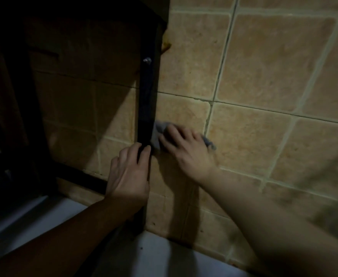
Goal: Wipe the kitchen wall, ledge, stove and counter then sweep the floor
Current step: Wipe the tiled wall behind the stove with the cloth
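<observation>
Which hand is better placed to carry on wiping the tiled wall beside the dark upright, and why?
Right. The right hand already presses the cloth flat on the tiled wall, while the left hand grips the dark upright and has no cloth.

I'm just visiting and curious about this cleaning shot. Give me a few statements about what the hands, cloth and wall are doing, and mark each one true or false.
1. The right hand presses a cloth against the tiled wall. True.
2. The left hand holds a broom. False: its fingers curl round the dark post of a frame standing at the wall.
3. The cloth lies just right of the post. True.
4. The wall is painted plain white. False: it is tan tile with pale grout lines.
5. A bolt shows on the post above the hands. True.
</observation>
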The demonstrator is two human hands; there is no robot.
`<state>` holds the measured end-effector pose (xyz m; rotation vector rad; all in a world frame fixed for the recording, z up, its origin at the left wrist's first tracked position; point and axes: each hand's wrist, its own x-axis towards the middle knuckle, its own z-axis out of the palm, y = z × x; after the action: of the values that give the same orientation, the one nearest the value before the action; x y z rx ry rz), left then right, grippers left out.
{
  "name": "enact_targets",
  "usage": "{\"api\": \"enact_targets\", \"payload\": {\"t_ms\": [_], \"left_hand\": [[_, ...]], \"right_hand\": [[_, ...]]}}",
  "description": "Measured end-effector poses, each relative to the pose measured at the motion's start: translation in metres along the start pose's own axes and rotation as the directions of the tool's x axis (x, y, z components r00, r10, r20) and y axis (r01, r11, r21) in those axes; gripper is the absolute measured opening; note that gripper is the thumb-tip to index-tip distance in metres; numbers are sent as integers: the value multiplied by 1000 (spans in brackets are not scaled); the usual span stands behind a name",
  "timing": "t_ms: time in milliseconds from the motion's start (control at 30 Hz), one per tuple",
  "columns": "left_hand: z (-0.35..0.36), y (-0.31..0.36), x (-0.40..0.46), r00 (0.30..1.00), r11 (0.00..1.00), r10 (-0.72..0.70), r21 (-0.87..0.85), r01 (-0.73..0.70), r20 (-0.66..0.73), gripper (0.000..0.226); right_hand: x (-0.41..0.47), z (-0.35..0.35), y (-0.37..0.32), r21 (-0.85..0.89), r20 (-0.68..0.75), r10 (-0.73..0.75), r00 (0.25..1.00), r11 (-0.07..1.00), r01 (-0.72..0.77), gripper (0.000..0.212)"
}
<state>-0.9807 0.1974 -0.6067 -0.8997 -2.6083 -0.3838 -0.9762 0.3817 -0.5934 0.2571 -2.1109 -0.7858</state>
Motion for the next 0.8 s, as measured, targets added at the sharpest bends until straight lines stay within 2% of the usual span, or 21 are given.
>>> {"api": "enact_targets", "payload": {"t_ms": [67, 133, 167, 267, 333, 500, 667, 800], "left_hand": [[1, -6, -2, 1000, 1000, -12, 4, 12, 23, 81], [1, -10, -2, 1000, 1000, -25, 6, 25, 19, 81], [0, -11, -1, 999, 1000, -28, 11, 28, 16, 81], [2, -11, 1, 1000, 1000, -28, 8, 28, 12, 80], [6, -9, -1, 1000, 1000, -26, 9, 26, 17, 79], [18, -9, -12, 998, 998, -44, -33, 45, 35, 75], [30, -2, -19, 997, 999, -37, 28, 35, 69, 73], [32, 7, -26, 996, 999, -43, 34, 40, 83, 72]], "right_hand": [[-9, 5, -9, -5, 72, -9, 997, 1000, 10, 51], [-2, 0, -3, -19, 68, -23, 997, 1000, 25, 49], [6, -6, 3, -17, 63, 4, 998, 1000, -3, 51], [32, -18, 22, -28, 3, 213, 977, 977, -212, 51], [33, -15, 22, -58, -2, 243, 970, 968, -243, 52], [-24, 19, -28, 17, 19, 7, 1000, 1000, -7, 53], [-43, 29, -52, 45, 73, 110, 991, 992, -114, 49], [-72, 33, -58, 89, 139, -78, 987, 994, 66, 45]]}}
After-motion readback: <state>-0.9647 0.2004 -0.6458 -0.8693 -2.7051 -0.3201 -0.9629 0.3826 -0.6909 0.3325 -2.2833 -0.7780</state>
